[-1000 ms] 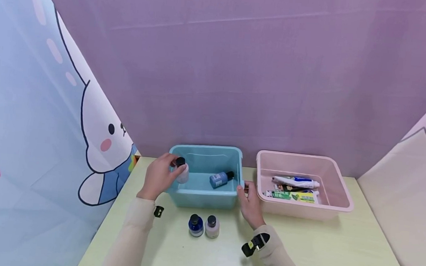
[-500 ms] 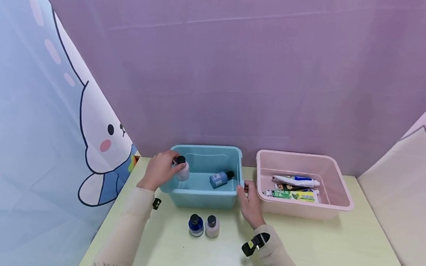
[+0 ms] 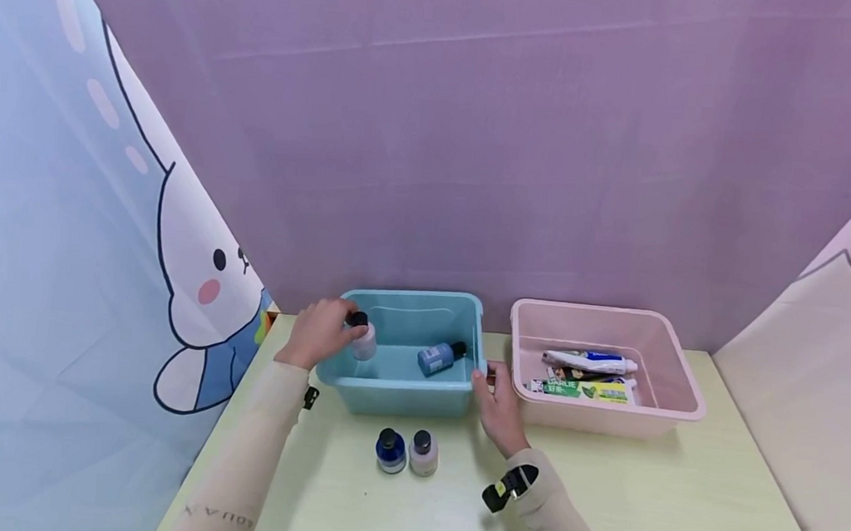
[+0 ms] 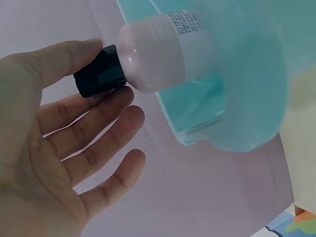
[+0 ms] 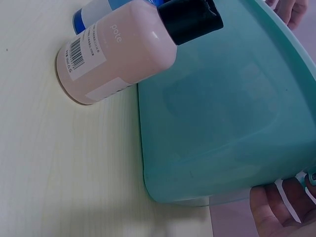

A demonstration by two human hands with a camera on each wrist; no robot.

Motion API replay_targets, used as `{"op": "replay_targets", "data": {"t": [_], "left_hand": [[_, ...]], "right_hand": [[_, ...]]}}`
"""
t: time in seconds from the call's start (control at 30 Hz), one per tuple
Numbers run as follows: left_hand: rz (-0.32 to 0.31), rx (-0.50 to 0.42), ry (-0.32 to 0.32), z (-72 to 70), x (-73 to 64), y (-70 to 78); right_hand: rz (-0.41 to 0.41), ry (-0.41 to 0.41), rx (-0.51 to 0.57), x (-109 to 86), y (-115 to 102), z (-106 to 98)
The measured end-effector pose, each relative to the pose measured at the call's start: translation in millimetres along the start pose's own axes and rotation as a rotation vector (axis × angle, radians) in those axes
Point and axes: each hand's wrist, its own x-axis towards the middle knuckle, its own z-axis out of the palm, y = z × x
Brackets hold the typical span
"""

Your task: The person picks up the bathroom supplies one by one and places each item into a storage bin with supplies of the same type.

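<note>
By its black cap (image 4: 101,71), my left hand (image 3: 318,332) pinches a pale pink bottle (image 3: 365,346) between thumb and fingers. The bottle stands inside the left end of the teal bin (image 3: 400,401); whether it touches the floor I cannot tell. A blue bottle (image 3: 436,358) with a black cap lies on its side in the bin. My right hand (image 3: 501,413) grips the bin's right rim, thumb on the near side, its fingers partly hidden. In front of the bin, a dark blue bottle (image 3: 391,453) and another pink bottle (image 5: 118,49) stand upright side by side.
To the right stands a pink bin (image 3: 608,417), holding several toothpaste tubes (image 3: 590,363) and a green-and-yellow Darlie pack (image 3: 588,392). A purple curtain (image 3: 479,153) hangs behind both bins. The pale table (image 3: 639,507) reaches toward printed cloths at either side.
My left hand has shifted slightly back and left, the pink bottle still in its grip and a touch higher in view. The right hand has stayed on the bin's rim.
</note>
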Motion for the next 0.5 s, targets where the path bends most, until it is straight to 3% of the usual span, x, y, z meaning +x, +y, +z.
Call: {"op": "replay_targets", "data": {"t": [0.5], "left_hand": [[-0.02,-0.003,-0.094,-6.9,16.6,-4.5]], "right_hand": [[0.008,-0.007,0.0,0.9,3,0]]}}
